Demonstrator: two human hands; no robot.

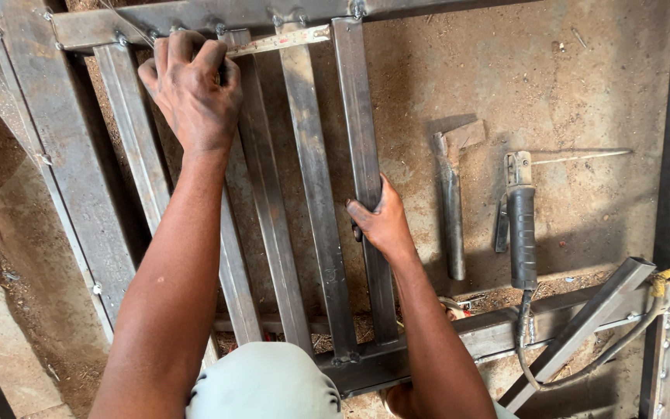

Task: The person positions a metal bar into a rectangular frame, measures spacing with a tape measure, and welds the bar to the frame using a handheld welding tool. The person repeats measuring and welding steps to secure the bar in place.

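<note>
My left hand (pixel 192 91) is curled shut at the top of the grey welded steel frame (pixel 79 194), fingers pinching the end of the yellowish metal tape measure blade (pixel 281 40) against the top rail, so the blade runs rightwards across the upright bars. My right hand (pixel 381 221) is wrapped around the rightmost grey flat steel bar (pixel 362 132), thumb on one edge and fingers hooked round the other, about halfway down its length; that bar stands beside three others and its lower end meets the bottom rail (pixel 490 330) near my pale cap (pixel 265 384). Out on the sandy floor (pixel 583 93), well apart from both hands, lie a chipping hammer with a steel tube handle (pixel 451 209) and a black-handled electrode holder (pixel 521 233) with its cable (pixel 529 357) trailing off. I think the bar's top is only tacked, though I cannot tell from here. The risk I see: if my right hand nudges the bar sideways, the spacing I am reading goes off; if my left fingers loosen, the blade could slip and skew the reading. The bar's raw edges could also nick my palm if I grip harder.
</note>
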